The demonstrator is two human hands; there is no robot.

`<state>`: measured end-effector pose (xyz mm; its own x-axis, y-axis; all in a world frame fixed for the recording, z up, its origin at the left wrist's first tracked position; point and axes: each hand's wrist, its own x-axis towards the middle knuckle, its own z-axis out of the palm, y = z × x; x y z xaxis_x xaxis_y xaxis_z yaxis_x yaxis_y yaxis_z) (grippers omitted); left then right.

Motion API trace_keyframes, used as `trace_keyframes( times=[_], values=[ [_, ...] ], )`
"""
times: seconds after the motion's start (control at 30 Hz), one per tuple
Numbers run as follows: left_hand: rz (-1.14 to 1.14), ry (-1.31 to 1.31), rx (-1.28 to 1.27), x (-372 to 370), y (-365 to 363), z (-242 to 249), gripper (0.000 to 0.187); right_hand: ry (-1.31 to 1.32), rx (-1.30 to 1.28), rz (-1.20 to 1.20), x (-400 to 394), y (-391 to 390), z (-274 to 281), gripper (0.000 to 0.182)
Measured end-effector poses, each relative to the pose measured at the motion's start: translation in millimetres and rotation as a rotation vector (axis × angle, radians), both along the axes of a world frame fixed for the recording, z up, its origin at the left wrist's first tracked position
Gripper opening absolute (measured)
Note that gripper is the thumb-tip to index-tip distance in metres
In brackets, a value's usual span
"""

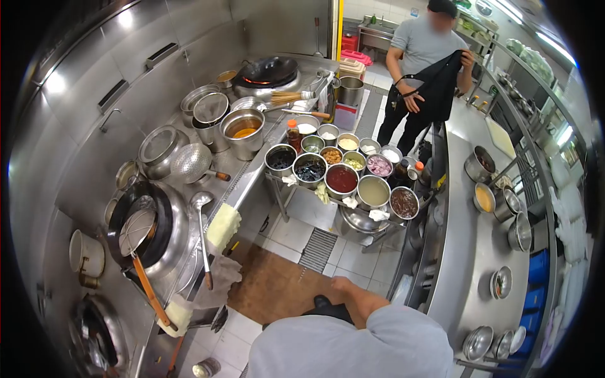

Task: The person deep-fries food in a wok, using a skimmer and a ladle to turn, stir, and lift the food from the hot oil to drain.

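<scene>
My right forearm reaches forward from my grey shirt (353, 353), and my right hand (341, 285) hangs over the floor by the brown mat (271, 280). Its fingers are curled down out of sight, so whether it holds anything does not show. My left hand is outside the picture. Ahead stands a rack of metal pots, among them a red sauce pot (341, 179), a pale liquid pot (374, 191) and a dark chilli sauce pot (404, 203). To the left, a ladle (200, 201) and a wok (142, 220) holding a wooden-handled strainer (135, 232) rest on the stove.
A co-worker (422, 57) at the back holds a black apron (439, 88). Another wok (266, 74) has flame beneath it. A steel pot of orange liquid (244, 131) stands on the stove. Steel bowls (501, 282) line the right counter (463, 252).
</scene>
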<state>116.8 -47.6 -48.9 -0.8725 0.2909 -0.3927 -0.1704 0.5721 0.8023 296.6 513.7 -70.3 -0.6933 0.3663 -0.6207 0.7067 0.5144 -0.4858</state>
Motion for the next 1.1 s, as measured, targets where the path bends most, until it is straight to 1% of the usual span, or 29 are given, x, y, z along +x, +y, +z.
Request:
trace_keyframes(
  times=[0.03, 0.07, 0.17, 0.2, 0.23, 0.27, 0.3, 0.33, 0.37, 0.43, 0.47, 0.5, 0.53, 0.57, 0.6, 0.63, 0.67, 0.7, 0.77, 0.8, 0.83, 0.87, 0.9, 0.93, 0.97, 1.0, 1.07, 1.1],
  values=[
    [-0.006, 0.014, 0.025, -5, -5, -6, 0.022, 0.080, 0.031, -0.097, 1, -3, 11, 0.040],
    [-0.013, 0.031, 0.051, -11, -12, -11, 0.022, 0.085, 0.040, -0.104, -3, -8, 21, 0.040],
    [-0.024, 0.078, 0.145, -21, -28, -17, 0.021, 0.084, 0.057, -0.094, 1, -26, -2, 0.042],
    [-0.039, 0.106, 0.199, -24, -35, -20, 0.021, 0.007, 0.025, -0.082, 1, -34, -10, 0.041],
    [-0.045, 0.123, 0.228, -30, -39, -21, 0.021, -0.069, -0.006, -0.073, -1, -43, -5, 0.041],
    [-0.062, 0.149, 0.289, -39, -48, -26, 0.021, -0.071, 0.011, -0.082, -7, -60, 3, 0.041],
    [-0.066, 0.147, 0.296, -43, -54, -30, 0.021, -0.168, -0.039, -0.038, -10, -75, 12, 0.040],
    [-0.079, 0.132, 0.293, -47, -56, -36, 0.021, -0.266, -0.090, 0.007, -13, -89, 20, 0.040],
    [-0.090, 0.117, 0.288, -50, -59, -42, 0.020, -0.268, -0.089, 0.005, -17, -101, 29, 0.040],
    [-0.096, 0.086, 0.270, -50, -70, -40, 0.020, -0.142, -0.026, -0.027, -21, -121, 17, 0.040],
    [-0.094, 0.069, 0.262, -49, -81, -42, 0.020, -0.147, -0.025, -0.016, -32, -133, 37, 0.040],
    [-0.083, 0.064, 0.263, -48, -95, -46, 0.020, -0.197, -0.061, -0.097, -43, -143, 69, 0.038],
    [-0.153, 0.161, 0.163, -47, -108, -49, 0.020, -0.251, -0.096, -0.178, -51, -153, 96, 0.037],
    [-0.221, 0.253, 0.063, -42, -118, -51, 0.020, -0.264, -0.091, -0.165, -52, -156, 83, 0.037],
    [-0.206, 0.240, 0.066, -38, -127, -52, 0.020, -0.141, 0.073, 0.004, -57, -155, 70, 0.035],
    [-0.085, -0.017, 0.041, -38, -138, -52, 0.020, -0.013, 0.229, 0.174, -58, -155, 55, 0.034],
    [0.041, -0.270, 0.016, -36, -149, -53, 0.020, -0.013, 0.268, 0.165, -62, -153, 54, 0.034],
    [0.062, -0.266, 0.012, -33, -161, -53, 0.023, -0.007, 0.298, 0.170, -73, -149, 55, 0.034],
    [0.105, -0.256, 0.004, -23, -172, -16, 0.030, 0.185, 0.253, -0.007, -89, -147, 72, 0.037],
    [0.270, -0.280, 0.071, -15, -178, -15, 0.031, 0.157, 0.263, -0.113, -104, -144, 76, 0.036],
    [0.172, -0.179, 0.180, -11, -187, -46, 0.029, 0.288, 0.329, -0.088, -114, -142, 82, 0.035],
    [0.055, -0.072, 0.279, -6, -204, -60, 0.027, 0.343, 0.032, -0.269, -133, -133, 92, 0.018],
    [0.508, -0.399, 0.494, 2, -192, -47, 0.026, 0.468, -0.076, -0.389, -159, -137, 102, 0.011],
    [0.399, -0.289, 0.268, 8, -177, -22, 0.023, 0.587, -0.182, -0.531, -185, -146, 127, 0.013],
    [0.274, -0.190, 0.042, 7, -166, 6, 0.022, 0.556, -0.187, -0.490, -205, -151, 157, 0.019],
    [0.279, -0.190, 0.035, 1, -167, 17, 0.022, 0.522, -0.182, -0.458, -227, -159, 191, 0.025],
    [-0.355, 0.238, -0.392, -3, -156, 22, 0.026, 0.532, -0.450, -0.562, -266, -171, 211, 0.028],
    [-0.046, 0.014, -0.198, 2, -151, 17, 0.032, 0.489, -0.494, -0.498, -287, -178, 223, 0.025]
  ],
)
